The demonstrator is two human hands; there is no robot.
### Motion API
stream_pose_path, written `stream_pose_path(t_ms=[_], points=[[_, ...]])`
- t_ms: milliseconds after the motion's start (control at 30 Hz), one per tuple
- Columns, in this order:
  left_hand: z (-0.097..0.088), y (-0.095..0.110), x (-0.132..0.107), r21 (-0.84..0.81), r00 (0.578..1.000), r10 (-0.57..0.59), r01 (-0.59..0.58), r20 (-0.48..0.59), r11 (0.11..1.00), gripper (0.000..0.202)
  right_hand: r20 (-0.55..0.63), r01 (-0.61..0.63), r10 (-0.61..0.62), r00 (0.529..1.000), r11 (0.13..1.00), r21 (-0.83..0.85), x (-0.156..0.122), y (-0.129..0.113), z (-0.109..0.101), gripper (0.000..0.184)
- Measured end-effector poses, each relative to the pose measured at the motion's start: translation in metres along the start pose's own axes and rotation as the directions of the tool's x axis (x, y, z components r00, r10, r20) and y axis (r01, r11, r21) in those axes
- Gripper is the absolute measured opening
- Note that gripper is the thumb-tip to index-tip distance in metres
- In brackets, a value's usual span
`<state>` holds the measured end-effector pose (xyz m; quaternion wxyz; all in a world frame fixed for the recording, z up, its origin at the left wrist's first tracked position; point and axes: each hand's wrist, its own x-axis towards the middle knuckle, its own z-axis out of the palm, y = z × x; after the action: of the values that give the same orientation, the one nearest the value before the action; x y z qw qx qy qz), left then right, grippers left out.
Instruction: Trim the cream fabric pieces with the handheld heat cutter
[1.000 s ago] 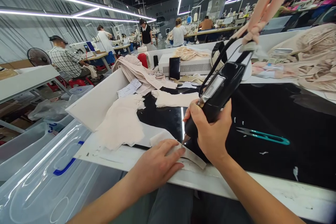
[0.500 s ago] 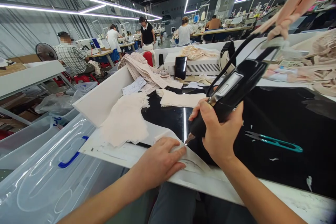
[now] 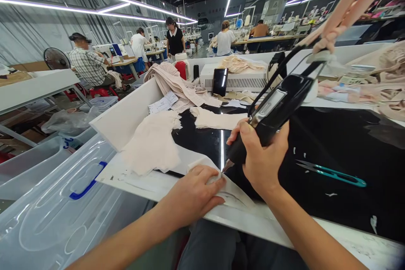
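My left hand (image 3: 193, 194) lies flat, fingers stretched, pressing a pale fabric strip (image 3: 236, 195) onto the table's near edge. My right hand (image 3: 261, 158) is wrapped round a black corded cutting tool (image 3: 274, 112), held tilted with its metal tip touching the strip just beyond my left fingertips. A black cable and pink straps (image 3: 343, 12) rise from the tool's top end toward the upper right.
Teal thread snips (image 3: 332, 174) lie on the black tabletop (image 3: 332, 143) to the right. Beige fabric pieces (image 3: 153, 143) are heaped on the left, with more cloth, a phone (image 3: 220, 81) and a white box behind. Clear plastic bins (image 3: 60, 215) stand left. Other workers sit farther back.
The tool's tip has crept slightly along the strip beside my left fingertips; the view shifted a little. Both hands keep their hold.
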<state>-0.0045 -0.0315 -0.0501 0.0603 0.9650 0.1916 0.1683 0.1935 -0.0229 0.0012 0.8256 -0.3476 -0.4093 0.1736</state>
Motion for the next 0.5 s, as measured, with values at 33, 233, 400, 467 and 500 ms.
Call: stream_pose_path(t_ms=[33, 233, 400, 467, 500], points=[[0.0, 0.0, 0.0, -0.001, 1.0, -0.005, 0.005, 0.006, 1.0, 0.036, -0.007, -0.007, 0.007, 1.0, 1.0, 0.005, 0.001, -0.001, -0.001, 0.044], [0.002, 0.0, 0.0, 0.001, 1.0, -0.011, 0.011, 0.02, 1.0, 0.035, -0.039, -0.025, 0.025, 0.999, 1.0, -0.001, 0.001, -0.005, -0.006, 0.05], [-0.006, -0.002, 0.001, -0.096, 1.0, -0.023, 0.024, 0.008, 0.995, 0.03, -0.037, -0.045, 0.045, 0.998, 0.999, -0.009, -0.001, -0.007, -0.007, 0.049], [-0.014, -0.008, 0.003, -0.163, 0.998, -0.052, 0.058, 0.045, 0.985, 0.033, -0.029, -0.041, 0.041, 0.999, 0.999, -0.006, 0.0, -0.01, -0.008, 0.047], [-0.018, -0.013, 0.003, -0.184, 0.995, -0.062, 0.075, 0.075, 0.98, 0.039, -0.023, -0.043, 0.043, 0.999, 0.999, -0.004, 0.0, -0.012, -0.009, 0.046]])
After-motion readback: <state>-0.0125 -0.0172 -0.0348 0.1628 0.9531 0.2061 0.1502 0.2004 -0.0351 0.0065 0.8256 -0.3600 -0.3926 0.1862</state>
